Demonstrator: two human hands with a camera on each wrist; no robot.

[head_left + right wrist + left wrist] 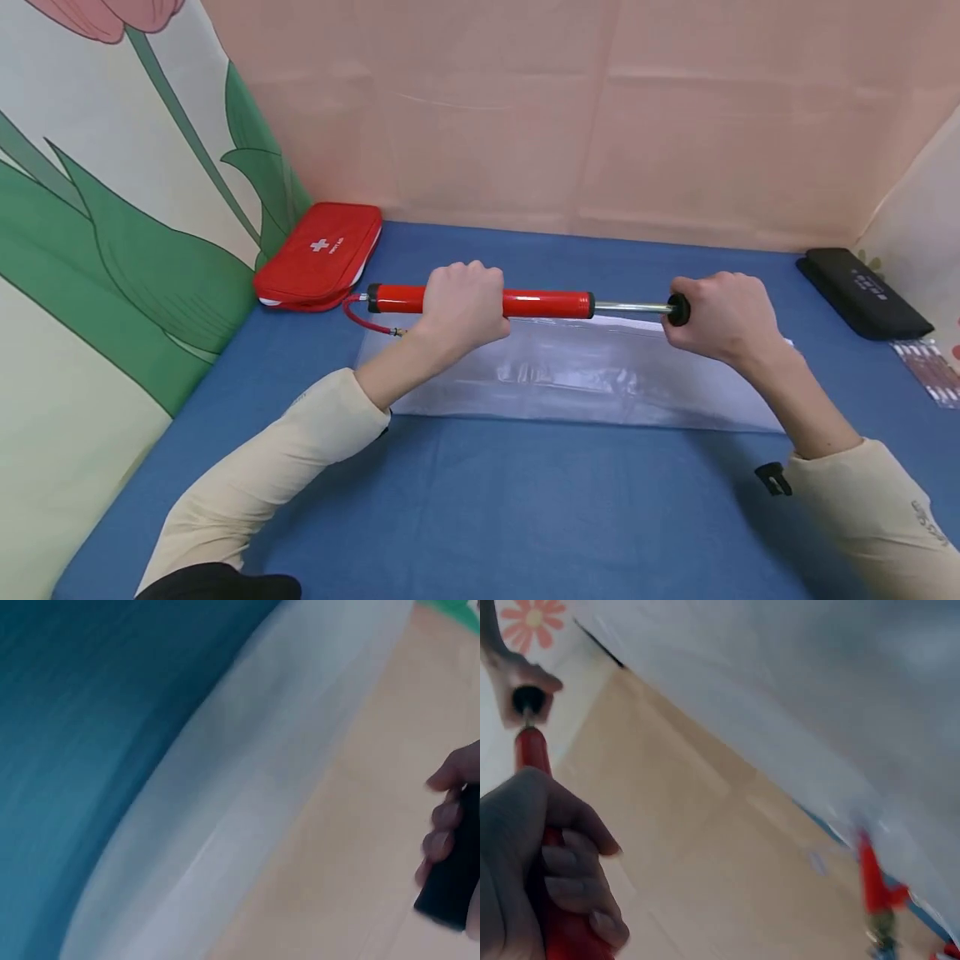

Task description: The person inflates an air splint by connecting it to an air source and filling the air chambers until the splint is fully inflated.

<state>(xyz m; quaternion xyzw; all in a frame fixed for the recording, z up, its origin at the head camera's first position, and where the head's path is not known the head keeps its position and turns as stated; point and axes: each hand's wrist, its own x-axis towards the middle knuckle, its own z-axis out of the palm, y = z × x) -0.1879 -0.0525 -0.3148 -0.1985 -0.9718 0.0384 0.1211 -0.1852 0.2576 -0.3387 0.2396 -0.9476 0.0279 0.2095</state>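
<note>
A red hand air pump (547, 303) is held level above the blue table. My left hand (467, 304) grips its barrel, with the fingers wrapped round it in the left wrist view. At the other end my right hand (723, 317) grips the black handle (678, 309), and a length of silver rod (630, 307) shows between handle and barrel. From the barrel's left end a short red hose (355, 316) curves down to a brass-coloured end, which overlaps the clear plastic inflatable (555, 375) in the head view. That inflatable is a long, flat, see-through piece beneath the pump.
A red first aid pouch (322, 258) lies at the back left. On the right are a black zip case (866, 292) and a patterned strip (930, 371). A peach backdrop (570, 125) closes off the rear, and a flower-printed cloth (150, 233) hangs at the left.
</note>
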